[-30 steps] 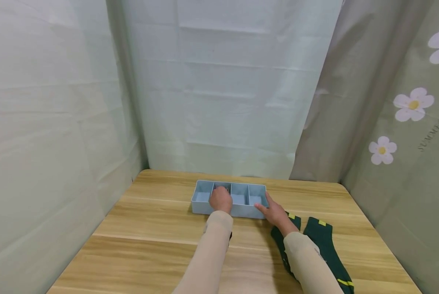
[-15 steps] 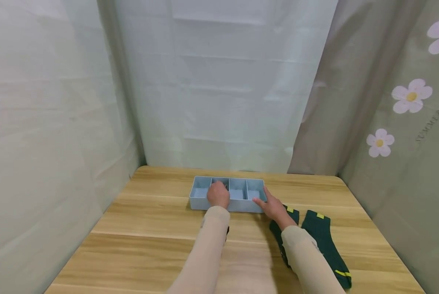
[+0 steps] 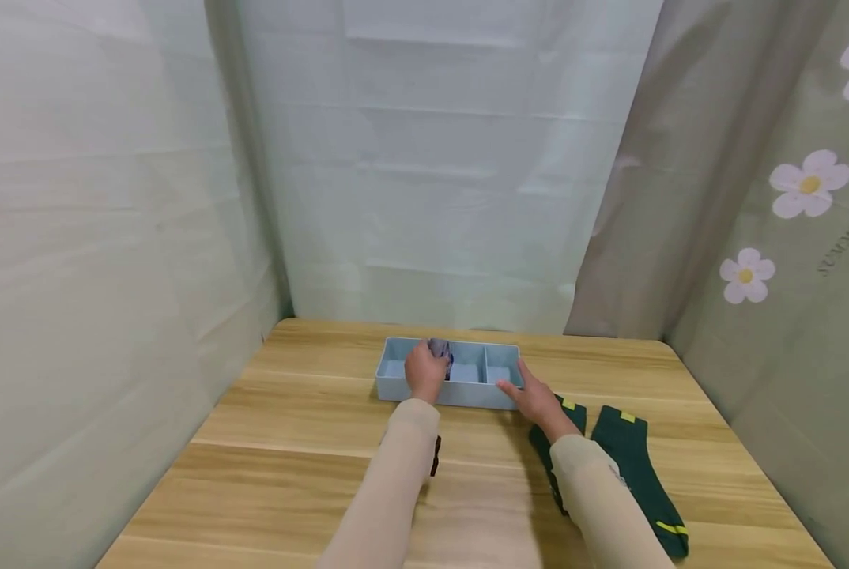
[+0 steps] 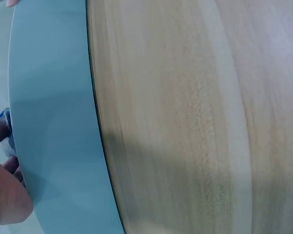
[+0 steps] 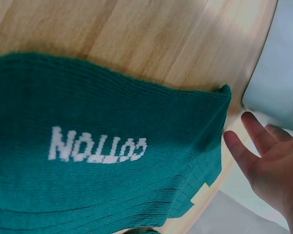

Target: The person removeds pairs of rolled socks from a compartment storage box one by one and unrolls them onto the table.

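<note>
A pale blue box with compartments in a row stands near the far side of the table. My left hand reaches over its front wall and pinches a small grey-purple bundle of soft-looking material at rim height. In the left wrist view the bundle peeks out behind the box wall, beside the fingers. My right hand rests at the box's right front corner, thumb at the front and straight fingers along the end. The right wrist view shows those extended fingers right by the corner.
Two dark green socks with yellow marks lie at the right: one sock flat in sight, the other sock partly under my right forearm. White lettering shows on a sock up close. Curtains surround the wooden table.
My left hand has lifted a little, and the grey-purple bundle, mostly hidden before, now shows at the box's rim. My right hand stays at the corner. The view has shifted slightly.
</note>
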Demonstrator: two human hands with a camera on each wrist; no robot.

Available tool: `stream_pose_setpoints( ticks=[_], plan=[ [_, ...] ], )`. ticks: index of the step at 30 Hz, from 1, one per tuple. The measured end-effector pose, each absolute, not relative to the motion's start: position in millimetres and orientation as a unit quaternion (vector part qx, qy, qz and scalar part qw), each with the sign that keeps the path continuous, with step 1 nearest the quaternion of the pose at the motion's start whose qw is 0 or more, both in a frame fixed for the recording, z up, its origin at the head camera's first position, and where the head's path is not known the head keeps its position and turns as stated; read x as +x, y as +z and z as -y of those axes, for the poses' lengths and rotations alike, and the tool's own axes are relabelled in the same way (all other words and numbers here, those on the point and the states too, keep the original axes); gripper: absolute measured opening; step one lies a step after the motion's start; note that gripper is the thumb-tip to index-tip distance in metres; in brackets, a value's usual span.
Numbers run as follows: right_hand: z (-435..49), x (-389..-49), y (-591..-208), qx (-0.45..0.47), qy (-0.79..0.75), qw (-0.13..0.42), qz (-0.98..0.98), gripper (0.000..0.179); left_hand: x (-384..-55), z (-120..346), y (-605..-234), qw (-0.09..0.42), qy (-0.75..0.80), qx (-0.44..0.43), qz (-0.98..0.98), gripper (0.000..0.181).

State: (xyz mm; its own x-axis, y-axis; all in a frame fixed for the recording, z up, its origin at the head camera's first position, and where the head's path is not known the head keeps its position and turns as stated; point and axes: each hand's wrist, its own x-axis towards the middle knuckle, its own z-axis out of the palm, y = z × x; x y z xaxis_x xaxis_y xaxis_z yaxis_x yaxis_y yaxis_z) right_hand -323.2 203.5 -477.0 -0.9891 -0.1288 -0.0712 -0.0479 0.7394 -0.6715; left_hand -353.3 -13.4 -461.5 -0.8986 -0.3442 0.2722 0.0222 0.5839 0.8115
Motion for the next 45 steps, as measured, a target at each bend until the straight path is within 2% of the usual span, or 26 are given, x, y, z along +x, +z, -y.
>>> stream_pose_setpoints(
  ticks=[3,8,11,18,23,30,34,38,41,45],
  plan=[
    [-204.3,-321.8,-476.8,-0.045,-0.35,0.057,-0.934,0.083,-351.3,13.6,-459.5,0.187,-0.444,0.078,0.873,0.034],
    [-205.3,-318.3,-475.6,-0.041,-0.342,0.056,-0.937,0.084,-347.2,11.2,-459.4,0.142,-0.424,0.054,0.893,0.053],
    [-205.9,-316.8,-476.1,-0.039,-0.343,0.057,-0.937,0.084,-346.8,10.0,-461.3,0.152,-0.416,0.05,0.895,0.056],
    [-206.2,-313.4,-474.2,-0.047,-0.329,0.05,-0.942,0.084,-350.0,13.3,-451.1,0.208,-0.426,0.027,0.88,0.044],
    [-204.3,-312.5,-465.3,-0.063,-0.292,0.012,-0.954,0.082,-352.7,24.3,-435.0,0.205,-0.45,-0.008,0.869,0.04],
    [-190.0,-318.9,-434.7,-0.127,-0.286,-0.048,-0.949,0.08,-347.3,40.2,-418.1,0.144,-0.478,-0.072,0.863,0.041],
    [-179.6,-321.2,-413.4,-0.179,-0.288,-0.06,-0.939,0.082,-343.9,40.0,-412.1,0.099,-0.454,-0.126,0.877,0.041],
    [-170.1,-320.5,-399.1,-0.227,-0.283,-0.052,-0.93,0.082,-339.2,33.9,-407.4,0.032,-0.444,-0.182,0.877,0.046],
    [-164.7,-319.0,-392.9,-0.242,-0.27,-0.053,-0.931,0.072,-335.1,31.4,-402.1,-0.016,-0.475,-0.2,0.857,0.054],
    [-164.8,-314.9,-390.4,-0.234,-0.272,-0.086,-0.929,0.05,-330.9,32.7,-397.4,-0.057,-0.535,-0.199,0.819,0.063]
  ],
)
